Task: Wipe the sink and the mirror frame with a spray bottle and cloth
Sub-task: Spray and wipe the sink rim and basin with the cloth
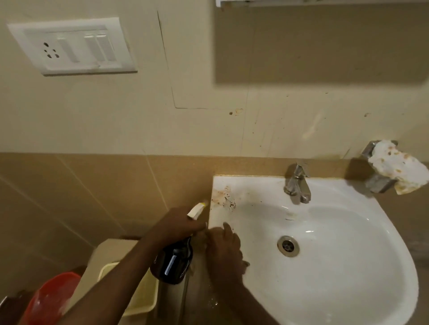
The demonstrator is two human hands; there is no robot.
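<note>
The white sink [336, 266] is fixed to the wall at the right, with brown stains [224, 197] on its back left corner. My left hand [176, 226] grips a dark spray bottle [173, 264] by the neck. Its white nozzle [197, 210] points at the stained corner. My right hand [226, 248] lies on the sink's left rim, holding a pale cloth [200, 239] that is mostly hidden under it. A white strip of the mirror frame [301, 2] shows at the top edge.
A chrome tap [297, 185] stands at the back of the sink, and the drain [287, 246] is in the bowl. A metal holder with a stained white lump [394, 167] sits at the right. A switch plate [72, 45] is on the wall. A red tub [51, 299] and a yellow tub [141, 294] are below left.
</note>
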